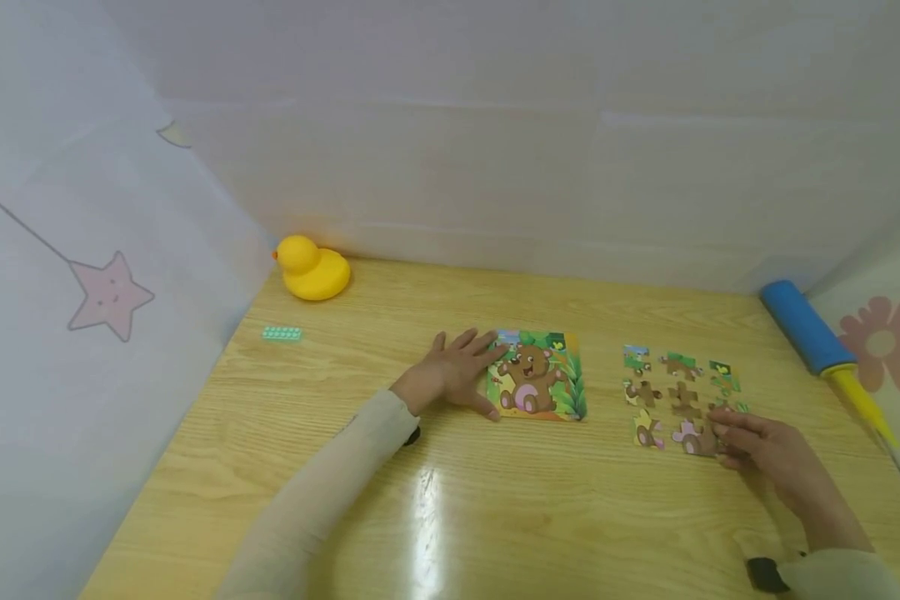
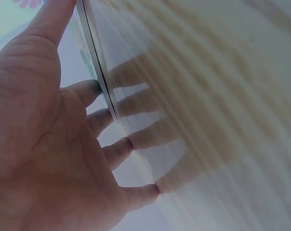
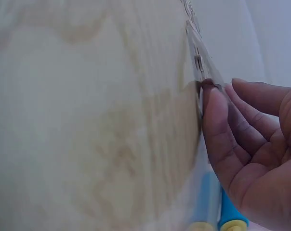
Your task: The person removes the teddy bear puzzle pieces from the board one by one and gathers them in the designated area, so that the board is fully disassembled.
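**A:** Your left hand (image 1: 453,372) is flat, fingers spread, resting on the table (image 1: 450,517) with its fingertips against the left edge of the bear picture (image 1: 537,375), gripping nothing. Your right hand (image 1: 765,446) has its fingers bent onto the bottom-right piece of the loose puzzle pieces (image 1: 681,396); I can't tell if it's pinched or just touched.

**B:** My guess at the risk: drag that corner piece and you'll knock its neighbours out of their grid. The picture could also skid on that glossy wood if you lean on it.
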The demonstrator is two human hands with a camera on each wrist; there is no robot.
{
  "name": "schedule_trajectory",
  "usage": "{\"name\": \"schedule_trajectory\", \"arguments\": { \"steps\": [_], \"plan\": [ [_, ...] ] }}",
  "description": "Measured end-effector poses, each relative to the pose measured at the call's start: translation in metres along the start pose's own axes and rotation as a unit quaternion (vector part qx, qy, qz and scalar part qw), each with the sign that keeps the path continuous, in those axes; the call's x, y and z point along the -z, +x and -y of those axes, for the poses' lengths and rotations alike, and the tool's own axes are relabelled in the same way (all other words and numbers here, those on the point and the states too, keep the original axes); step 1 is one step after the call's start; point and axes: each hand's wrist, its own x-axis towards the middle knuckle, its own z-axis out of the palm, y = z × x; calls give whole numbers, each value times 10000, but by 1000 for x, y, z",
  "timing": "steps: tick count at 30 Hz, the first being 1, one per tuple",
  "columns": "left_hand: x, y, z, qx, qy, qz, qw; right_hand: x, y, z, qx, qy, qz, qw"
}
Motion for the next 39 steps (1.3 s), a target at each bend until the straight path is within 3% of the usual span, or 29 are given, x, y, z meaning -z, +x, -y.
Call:
{"name": "schedule_trajectory", "arguments": {
  "steps": [8,25,33,39],
  "plan": [
    [0,0,-1,-6,20,-31,10000,4,-6,10,-20,-725,-3,9974],
    [1,-2,-1,31,-2,-3,10000,8,-5,11,40,-1105,-32,9939],
    [3,-2,-1,44,-27,-7,10000,11,-4,16,370,-1551,-148,9871],
    [3,-2,-2,23,-18,-6,10000,2,3,34,809,-1461,-65,9859]
  ]
}}
